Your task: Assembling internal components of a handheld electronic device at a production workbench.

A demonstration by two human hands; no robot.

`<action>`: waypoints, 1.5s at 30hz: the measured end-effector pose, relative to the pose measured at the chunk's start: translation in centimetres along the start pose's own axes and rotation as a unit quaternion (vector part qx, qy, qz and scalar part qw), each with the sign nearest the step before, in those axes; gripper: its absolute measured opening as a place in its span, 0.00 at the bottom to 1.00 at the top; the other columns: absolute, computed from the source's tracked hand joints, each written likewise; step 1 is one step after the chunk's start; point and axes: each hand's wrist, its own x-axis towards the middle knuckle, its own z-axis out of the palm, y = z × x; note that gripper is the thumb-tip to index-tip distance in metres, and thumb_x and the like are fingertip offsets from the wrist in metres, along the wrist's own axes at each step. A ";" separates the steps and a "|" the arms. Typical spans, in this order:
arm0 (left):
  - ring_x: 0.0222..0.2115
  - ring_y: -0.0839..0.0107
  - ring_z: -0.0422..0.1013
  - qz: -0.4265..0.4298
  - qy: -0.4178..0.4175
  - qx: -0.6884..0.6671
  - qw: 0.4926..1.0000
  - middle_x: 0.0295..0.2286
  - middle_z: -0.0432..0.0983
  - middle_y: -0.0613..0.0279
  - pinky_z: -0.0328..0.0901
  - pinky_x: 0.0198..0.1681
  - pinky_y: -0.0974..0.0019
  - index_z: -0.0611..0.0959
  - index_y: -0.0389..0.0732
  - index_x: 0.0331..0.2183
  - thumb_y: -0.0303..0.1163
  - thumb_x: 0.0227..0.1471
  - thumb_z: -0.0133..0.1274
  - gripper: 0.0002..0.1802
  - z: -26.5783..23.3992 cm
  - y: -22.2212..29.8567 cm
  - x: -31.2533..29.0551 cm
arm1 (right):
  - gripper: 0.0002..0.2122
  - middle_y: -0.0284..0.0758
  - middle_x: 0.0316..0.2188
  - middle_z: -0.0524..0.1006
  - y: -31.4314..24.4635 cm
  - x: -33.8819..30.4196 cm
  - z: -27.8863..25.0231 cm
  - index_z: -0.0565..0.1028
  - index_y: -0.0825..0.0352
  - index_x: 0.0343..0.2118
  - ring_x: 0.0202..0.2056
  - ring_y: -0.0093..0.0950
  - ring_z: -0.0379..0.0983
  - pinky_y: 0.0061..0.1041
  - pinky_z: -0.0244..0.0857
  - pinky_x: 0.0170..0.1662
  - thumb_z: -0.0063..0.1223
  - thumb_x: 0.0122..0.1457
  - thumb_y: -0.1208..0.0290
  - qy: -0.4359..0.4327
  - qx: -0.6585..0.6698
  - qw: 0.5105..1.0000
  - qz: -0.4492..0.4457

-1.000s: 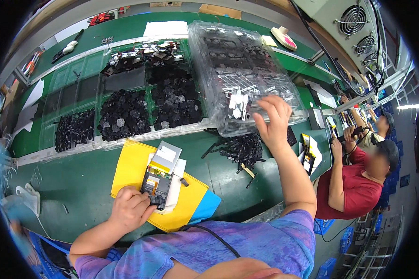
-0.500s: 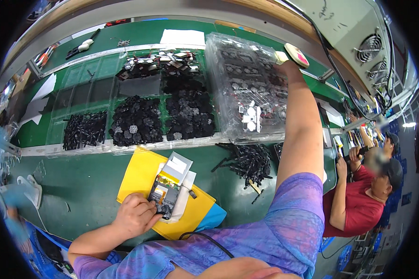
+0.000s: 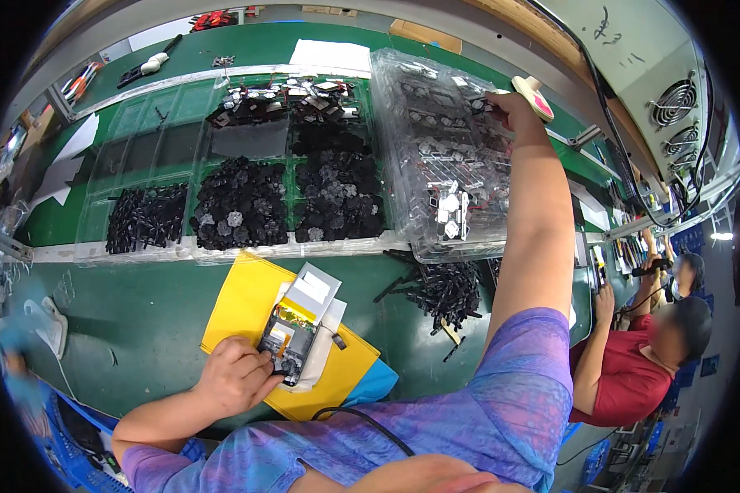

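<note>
An opened phone-like device with its circuit parts exposed lies tilted on a yellow sheet. A grey panel with a white label adjoins its far end. The fingers of my left hand are closed on the device's near left edge. My right arm stretches forward to the far right of a stack of clear plastic trays filled with small wired parts. There my right hand has its fingers bent together over the parts; anything between them is too small to make out.
Clear compartment trays left of the stack hold black strips, dark flower-shaped pieces and wired modules. Loose black strips lie in a pile near my right arm. A cream and pink object sits beyond my right hand. A co-worker in red works at right.
My right hand has shifted slightly at the far end of the tray stack, its fingers now bent over the parts. My left hand stays on the device. The view has tilted a little.
</note>
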 end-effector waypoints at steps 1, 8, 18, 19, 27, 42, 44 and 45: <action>0.36 0.65 0.71 -0.001 -0.001 0.002 1.000 0.33 0.79 0.63 0.69 0.42 0.59 0.85 0.39 0.28 0.34 0.37 0.70 0.15 0.0 0.0 0.0 | 0.14 0.26 0.25 0.79 -0.2 -0.2 0.5 0.81 0.60 0.33 0.23 0.25 0.73 0.27 0.64 0.25 0.69 0.54 0.56 -0.001 0.000 1.000 0.000; 0.36 0.65 0.71 0.006 0.005 0.003 1.000 0.33 0.79 0.63 0.69 0.42 0.59 0.85 0.39 0.28 0.34 0.36 0.70 0.15 -0.1 -0.1 0.4 | 0.20 0.34 0.37 0.82 -0.1 2.6 1.2 0.84 0.65 0.34 0.32 0.28 0.74 0.32 0.69 0.34 0.75 0.46 0.54 -0.060 -0.227 0.971 -0.051; 0.36 0.65 0.71 -0.010 -0.007 -0.005 1.000 0.34 0.79 0.63 0.68 0.44 0.57 0.85 0.38 0.30 0.35 0.38 0.70 0.15 -0.5 0.6 -0.3 | 0.09 0.26 0.23 0.76 -2.4 -8.4 -1.1 0.79 0.62 0.30 0.21 0.19 0.66 0.22 0.54 0.21 0.70 0.51 0.69 0.017 0.134 0.973 -0.190; 0.36 0.65 0.71 -0.006 -0.008 -0.009 1.000 0.34 0.79 0.63 0.68 0.45 0.57 0.85 0.38 0.30 0.35 0.39 0.70 0.15 -0.5 0.6 -0.1 | 0.10 0.26 0.25 0.77 -1.1 -10.2 -2.3 0.78 0.63 0.34 0.23 0.19 0.68 0.20 0.56 0.22 0.70 0.52 0.70 -0.003 0.205 0.954 -0.217; 0.40 0.57 0.71 -0.037 -0.017 0.032 0.999 0.36 0.78 0.57 0.66 0.52 0.46 0.82 0.38 0.29 0.45 0.37 0.69 0.22 0.0 1.4 -0.6 | 0.23 0.32 0.41 0.81 9.7 -40.0 -0.1 0.75 0.71 0.50 0.40 0.21 0.77 0.23 0.71 0.49 0.66 0.49 0.82 -0.223 0.262 0.909 -0.237; 0.47 0.58 0.69 -0.082 -0.022 0.123 0.989 0.44 0.76 0.56 0.60 0.59 0.49 0.83 0.38 0.31 0.43 0.44 0.66 0.18 -0.2 3.1 -1.8 | 0.09 0.29 0.31 0.80 15.7 -46.3 6.9 0.82 0.72 0.38 0.30 0.17 0.73 0.17 0.65 0.34 0.60 0.63 0.70 -0.107 0.177 0.953 -0.220; 0.47 0.58 0.69 -0.076 -0.005 0.114 0.991 0.45 0.76 0.56 0.60 0.58 0.50 0.83 0.38 0.31 0.44 0.44 0.66 0.19 0.0 2.7 -1.8 | 0.06 0.27 0.28 0.78 13.5 -48.2 8.5 0.80 0.68 0.34 0.24 0.17 0.71 0.15 0.64 0.29 0.55 0.66 0.72 -0.198 0.306 0.920 -0.146; 0.47 0.58 0.69 -0.061 0.004 0.102 0.993 0.46 0.75 0.56 0.61 0.58 0.51 0.83 0.38 0.32 0.44 0.44 0.66 0.20 -0.2 2.6 -1.9 | 0.06 0.29 0.28 0.79 12.6 -48.8 9.6 0.78 0.70 0.35 0.26 0.19 0.73 0.17 0.67 0.30 0.54 0.66 0.72 -0.217 0.332 0.904 -0.161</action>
